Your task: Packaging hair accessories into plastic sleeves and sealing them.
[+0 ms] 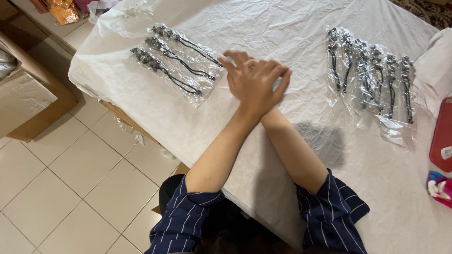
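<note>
My forearms cross over a table covered with a crumpled white sheet (282, 28). My left hand (261, 84) lies on top with its fingers spread and holds nothing. My right hand (234, 59) is mostly hidden under it; only its fingertips show, reaching left to the edge of the nearest clear bag. Three clear plastic bags (174, 61), each with a dark beaded cord inside, lie side by side at the left. Several more such bags (372, 75) lie in a row at the right, apart from both hands.
A red flat object (442, 136) and a pink and blue item (440, 188) sit at the right edge, with white material (438, 61) above them. A cardboard box (23, 94) stands on the tiled floor (84, 178) at the left.
</note>
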